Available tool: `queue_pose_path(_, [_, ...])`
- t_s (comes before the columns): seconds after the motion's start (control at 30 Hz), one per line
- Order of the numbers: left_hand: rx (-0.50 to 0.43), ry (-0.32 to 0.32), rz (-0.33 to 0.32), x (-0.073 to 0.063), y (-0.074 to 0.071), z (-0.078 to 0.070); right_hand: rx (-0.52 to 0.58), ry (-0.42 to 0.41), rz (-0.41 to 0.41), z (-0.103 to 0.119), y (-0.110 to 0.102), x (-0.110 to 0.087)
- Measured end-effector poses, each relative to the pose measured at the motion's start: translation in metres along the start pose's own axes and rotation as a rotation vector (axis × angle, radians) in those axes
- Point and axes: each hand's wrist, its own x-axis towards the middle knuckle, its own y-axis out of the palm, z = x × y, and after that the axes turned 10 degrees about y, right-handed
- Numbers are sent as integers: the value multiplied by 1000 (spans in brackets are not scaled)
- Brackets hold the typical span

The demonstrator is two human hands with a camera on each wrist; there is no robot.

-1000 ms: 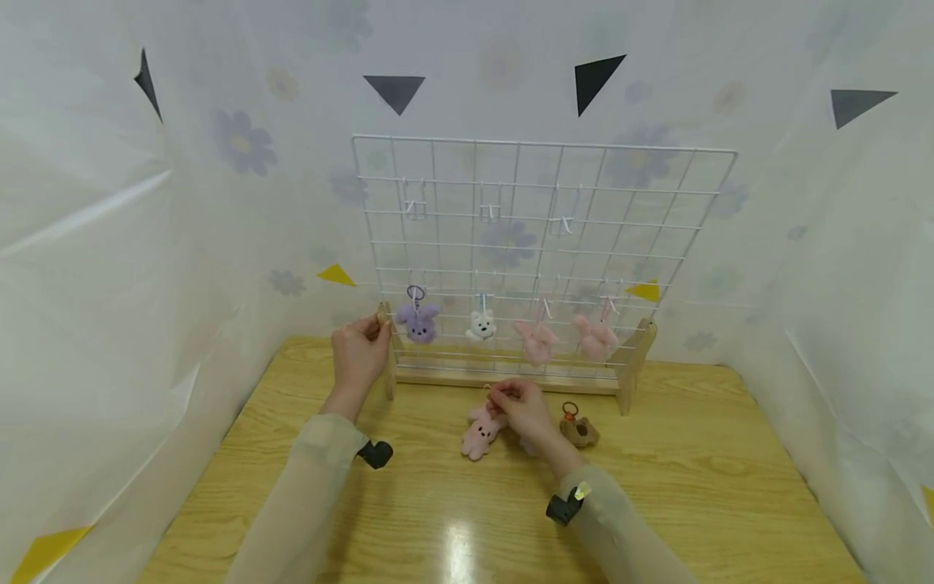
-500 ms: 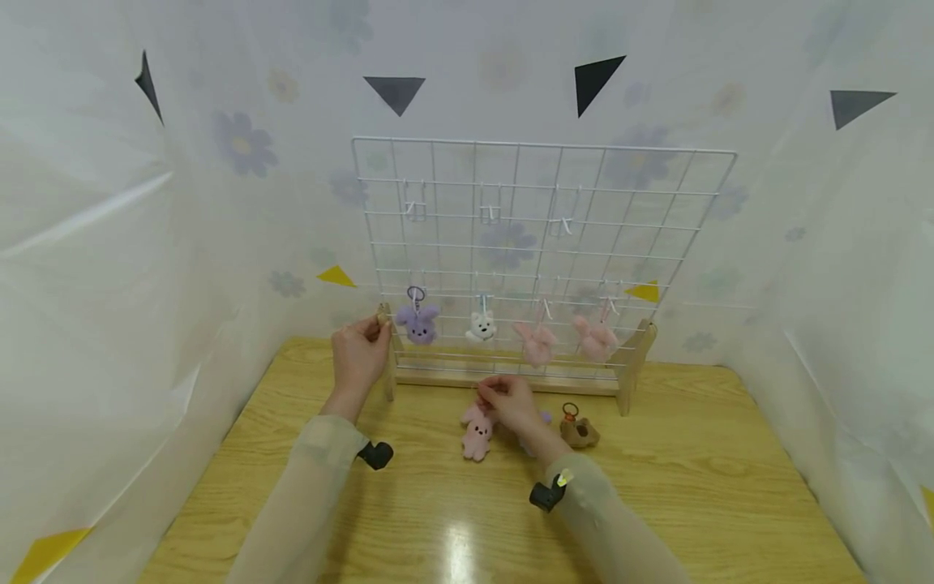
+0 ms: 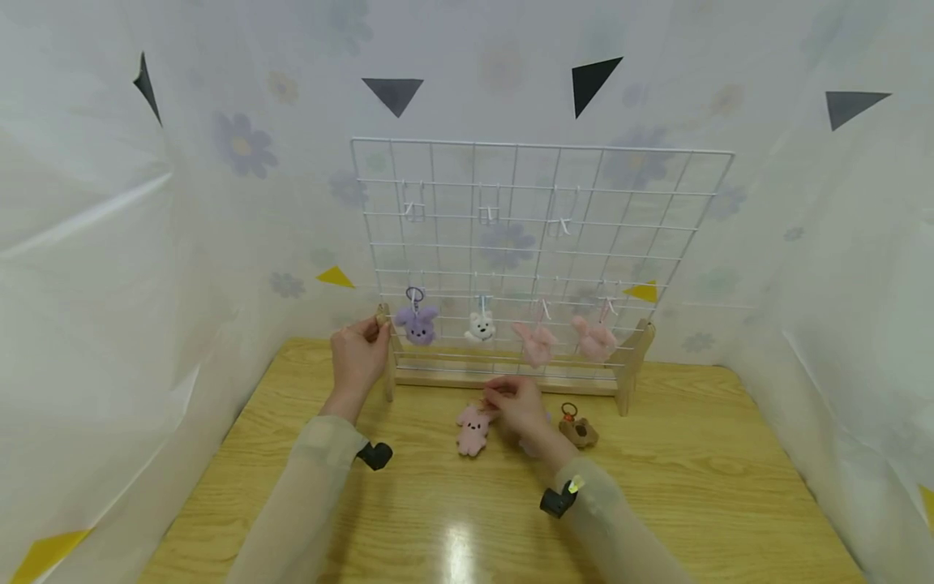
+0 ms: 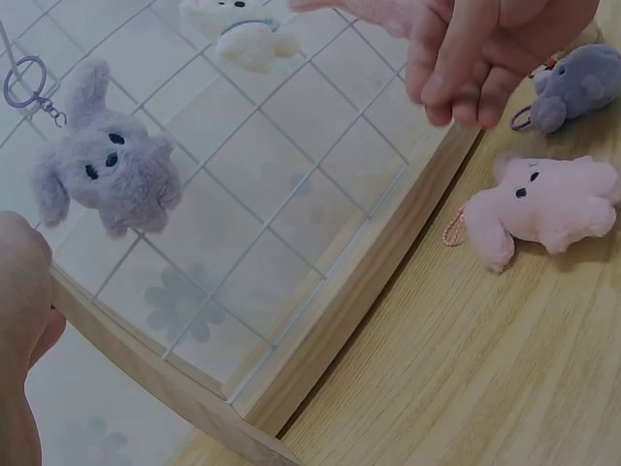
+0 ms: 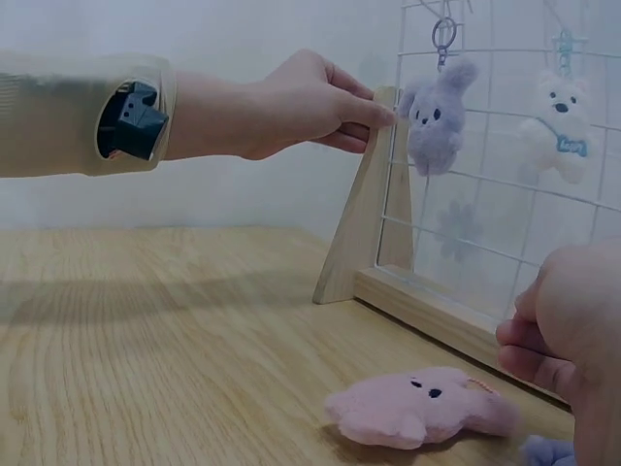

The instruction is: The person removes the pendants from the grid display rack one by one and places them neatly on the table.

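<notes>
My left hand [image 3: 357, 353] grips the top of the left wooden leg [image 5: 364, 214] of a white wire grid rack. Below the rack, a pink plush keychain [image 3: 473, 430] lies face up on the table, its beaded cord [image 4: 453, 226] loose. My right hand [image 3: 516, 403] hovers just right of that cord, fingers loosely curled, with nothing seen in them. A grey-purple plush keychain [image 4: 580, 85] lies on the table, mostly hidden beneath this hand in the head view. Further right rests a brown plush keychain [image 3: 580, 431] with a ring.
Along the lower row of the grid hang a purple rabbit plush [image 3: 417, 326], a white bear plush [image 3: 481, 326] and two pink plushes, one being the rightmost pink plush [image 3: 594, 339]. Hooks such as this white hook [image 3: 560, 225] line the upper row. A wooden base bar [image 3: 438, 378] joins the legs.
My right hand has let go of the pink keychain's cord and lifted off, drifting slightly right. The pink plush has shifted left and straightened. My left hand has stayed on the leg.
</notes>
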Motion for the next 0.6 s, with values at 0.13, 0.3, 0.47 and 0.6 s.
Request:
queue_pose_path(0.13, [2, 13, -8, 0, 1, 1, 16, -34, -7, 12, -15, -10])
queue_pose_path(0.3, [6, 32, -19, 0, 0, 3, 38, -40, -12, 22, -33, -19])
queue_pose_path(0.47, [5, 32, -15, 0, -1, 3, 34, -56, -13, 29, -43, -25])
queue_pose_path(0.6, [3, 39, -11, 0, 0, 2, 14, -67, -11, 31, -48, -29])
